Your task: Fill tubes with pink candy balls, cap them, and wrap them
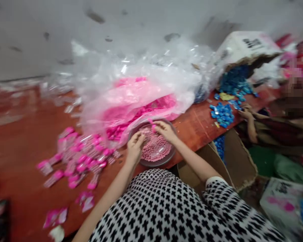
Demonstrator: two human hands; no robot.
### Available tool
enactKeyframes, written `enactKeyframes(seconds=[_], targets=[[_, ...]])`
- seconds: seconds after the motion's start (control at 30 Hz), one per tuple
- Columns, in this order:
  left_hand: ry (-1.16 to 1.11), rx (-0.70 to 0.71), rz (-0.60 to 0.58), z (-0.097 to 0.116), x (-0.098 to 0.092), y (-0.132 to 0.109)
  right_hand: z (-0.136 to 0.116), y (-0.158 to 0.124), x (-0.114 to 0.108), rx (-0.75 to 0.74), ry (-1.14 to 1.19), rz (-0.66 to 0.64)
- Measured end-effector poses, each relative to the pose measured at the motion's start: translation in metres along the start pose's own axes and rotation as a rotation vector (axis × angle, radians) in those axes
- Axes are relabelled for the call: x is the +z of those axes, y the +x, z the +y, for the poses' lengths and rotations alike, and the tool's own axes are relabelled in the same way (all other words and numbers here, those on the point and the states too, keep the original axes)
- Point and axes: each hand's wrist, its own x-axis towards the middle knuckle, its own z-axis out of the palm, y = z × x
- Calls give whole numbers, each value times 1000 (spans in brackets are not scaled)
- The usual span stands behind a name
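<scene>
Pink piece (154, 128) sits pinched in the right grip (166, 132), above beads (148, 152), hold unclear in the left grip (134, 148).

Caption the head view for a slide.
Right hand pinching a pink piece, left hand beside it, at a bowl of beads.

The bare left forearm (114, 185) and right forearm (193, 161) both reach forward and inward. The left hand (135, 147) is curled into a pinch; the right hand (166, 131), slightly farther forward with its back facing up, pinches too, near the left but apart
</scene>
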Motion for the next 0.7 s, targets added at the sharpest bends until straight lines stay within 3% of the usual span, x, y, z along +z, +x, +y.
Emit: enactKeyframes(seconds=[0.17,0.27,0.43,0.53,0.6,0.7], targets=[[55,-20,16,-7,0,0,14,-19,20,-221,-646,153],[79,-50,38,-12,-1,1,18,-35,27,-238,-815,196],[80,-51,75,-19,-3,1,23,-59,29,-245,-691,154],[112,-93,24,-22,1,-1,24,-66,22,-55,-515,231],[143,-121,-21,-23,2,-4,21,-70,14,47,-408,210],[243,-125,-46,-25,-1,-6,6,-75,-3,-24,-475,181]])
